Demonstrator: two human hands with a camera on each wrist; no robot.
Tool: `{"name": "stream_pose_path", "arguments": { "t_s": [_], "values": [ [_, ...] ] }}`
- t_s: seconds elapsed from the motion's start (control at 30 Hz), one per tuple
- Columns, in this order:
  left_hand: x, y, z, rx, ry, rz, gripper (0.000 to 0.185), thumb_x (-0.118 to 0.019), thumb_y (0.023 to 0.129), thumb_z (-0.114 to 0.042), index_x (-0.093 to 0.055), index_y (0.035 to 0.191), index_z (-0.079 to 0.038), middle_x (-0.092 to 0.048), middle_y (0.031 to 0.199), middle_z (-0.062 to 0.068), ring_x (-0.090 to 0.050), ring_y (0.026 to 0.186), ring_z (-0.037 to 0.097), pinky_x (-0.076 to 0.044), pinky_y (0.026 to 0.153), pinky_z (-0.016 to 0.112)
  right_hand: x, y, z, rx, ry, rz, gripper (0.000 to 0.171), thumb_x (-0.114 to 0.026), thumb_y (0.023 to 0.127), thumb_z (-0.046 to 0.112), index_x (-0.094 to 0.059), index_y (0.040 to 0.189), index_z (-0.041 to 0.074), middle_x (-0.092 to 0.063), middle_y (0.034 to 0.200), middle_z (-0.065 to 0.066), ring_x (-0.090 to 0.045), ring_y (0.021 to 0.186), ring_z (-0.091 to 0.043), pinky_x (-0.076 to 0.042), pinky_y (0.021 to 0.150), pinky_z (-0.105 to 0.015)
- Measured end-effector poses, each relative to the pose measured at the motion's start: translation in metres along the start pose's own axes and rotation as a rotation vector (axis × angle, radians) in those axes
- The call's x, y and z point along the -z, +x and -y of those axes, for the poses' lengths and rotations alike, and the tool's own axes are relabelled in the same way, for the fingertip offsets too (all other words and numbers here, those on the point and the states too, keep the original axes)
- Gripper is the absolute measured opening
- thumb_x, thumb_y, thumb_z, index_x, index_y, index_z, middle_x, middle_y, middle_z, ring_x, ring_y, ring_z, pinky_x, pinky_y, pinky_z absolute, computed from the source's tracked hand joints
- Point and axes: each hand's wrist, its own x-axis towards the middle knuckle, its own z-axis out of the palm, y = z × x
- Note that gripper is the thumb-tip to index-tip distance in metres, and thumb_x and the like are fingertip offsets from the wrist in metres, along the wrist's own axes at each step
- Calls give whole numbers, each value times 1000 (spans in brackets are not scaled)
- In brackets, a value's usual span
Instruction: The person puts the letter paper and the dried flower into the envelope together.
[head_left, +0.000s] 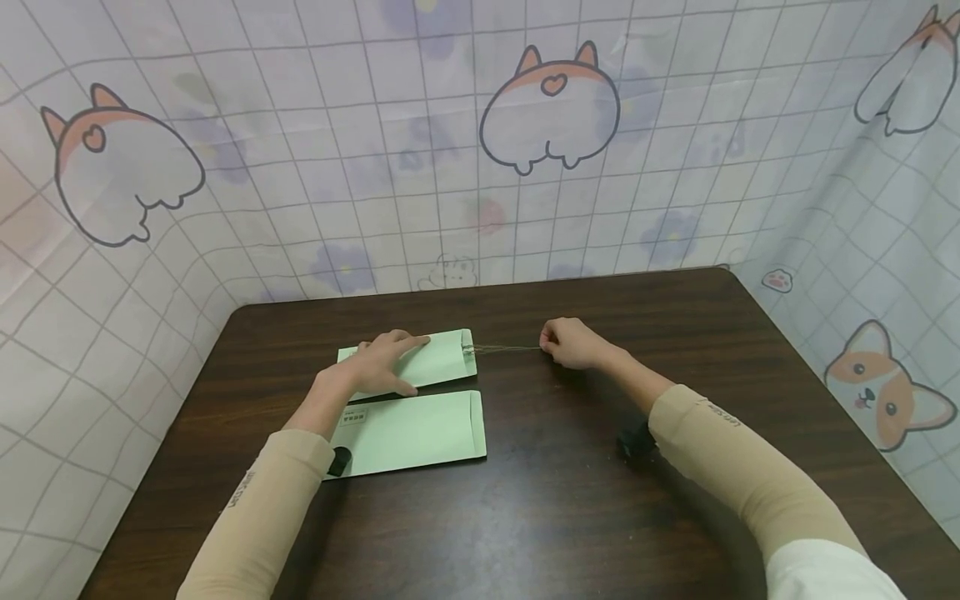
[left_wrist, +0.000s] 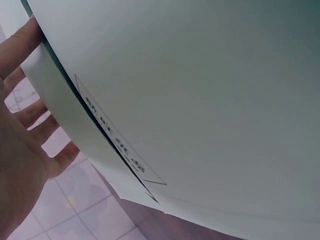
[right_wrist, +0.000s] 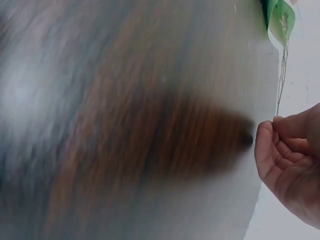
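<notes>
Two pale green paper envelopes lie one behind the other on the table. My left hand (head_left: 378,364) rests with spread fingers on the far envelope (head_left: 442,354); its thumb points toward the gap between the two. The near envelope (head_left: 420,429) bears a small printed box, partly behind my left wrist. My right hand (head_left: 576,343) pinches the end of thin pale strands (head_left: 506,347) between thumb and forefinger. They stretch fairly straight to a tangled, tufted end at the far envelope's right edge. In the right wrist view, the strands (right_wrist: 283,80) look string-like or stem-like; which, I cannot tell.
The dark wood table (head_left: 540,500) reaches back to a patterned cloth wall (head_left: 442,208). Small black devices sit under each forearm, one by the left sleeve (head_left: 262,500) and one by the right sleeve (head_left: 720,450).
</notes>
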Motion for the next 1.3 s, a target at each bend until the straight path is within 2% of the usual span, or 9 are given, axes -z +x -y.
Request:
{"name": "stream_pose_path", "arguments": {
  "t_s": [0.2,0.57,0.93,1.3],
  "values": [
    [0,-1,-2,-2,-5,-7,94,-84,88,-33,-31,163,-19,-33,158,20,-30,146,41,-13,108,79,-9,6,9,15,40,-22,15,-53,106,5,-62,106,-6,-64,81,-11,-58,63,-15,-48,60,-31],
    [0,-2,-4,1,-8,-2,93,-84,88,-34,-31,163,-18,-34,158,19,-30,146,41,-14,108,79,-28,21,24,-58,213,-19,19,-41,111,10,-53,116,-4,-62,99,-15,-59,73,-21,-51,61,-31],
    [0,-2,-3,-6,0,-11,93,-84,88,-34,-32,163,-18,-34,157,20,-31,145,42,-15,108,78,-46,38,37,-75,327,-34,20,-46,110,15,-57,114,-1,-64,95,-10,-60,73,-21,-53,62,-31],
    [2,-2,-4,4,-1,5,92,-83,88,-35,-32,163,-19,-33,159,20,-30,146,42,-16,109,77,-58,44,50,-94,335,-97,20,-55,106,15,-66,112,-1,-62,84,-9,-58,65,-17,-52,60,-29]
  ]
}}
